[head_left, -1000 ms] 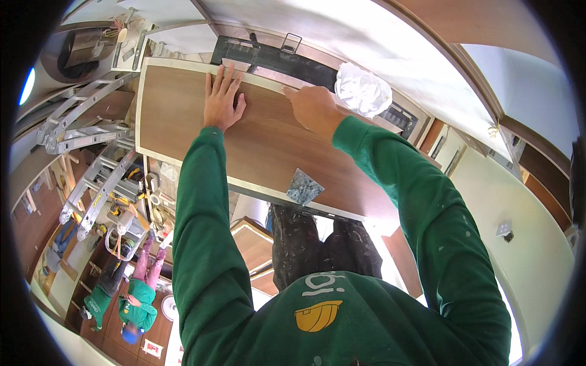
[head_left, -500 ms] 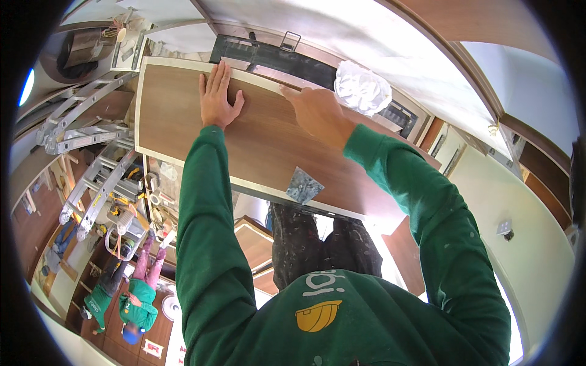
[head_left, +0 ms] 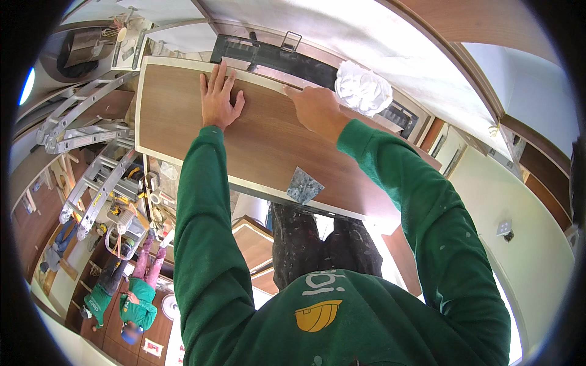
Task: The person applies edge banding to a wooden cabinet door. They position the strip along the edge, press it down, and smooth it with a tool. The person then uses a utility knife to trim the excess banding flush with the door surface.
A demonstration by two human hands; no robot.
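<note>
A brown wood-grain panel [head_left: 183, 110] with a pale edge strip lies across in front of me. My left hand [head_left: 220, 100] rests flat on it near its far edge, fingers spread, holding nothing. Closed at that same edge, farther right, is my right hand [head_left: 317, 111]. A thin dark sliver shows at its fingertips, but what it grips is mostly hidden. Just beyond it sits a crumpled white cloth or plastic bundle [head_left: 362, 89]. On the near part of the panel lies a small grey speckled square plate [head_left: 304, 185].
A long black recess [head_left: 268, 58] with a wire handle [head_left: 291, 41] runs behind the panel. Aluminium ladders [head_left: 97, 183] stand to the left, among tools. Two people in green tops [head_left: 137, 305] are farther off at lower left. A pale wall [head_left: 519, 183] rises at right.
My right hand has slid slightly to the right along the panel's far edge. The fingers of my left hand have spread a little more, in almost the same place.
</note>
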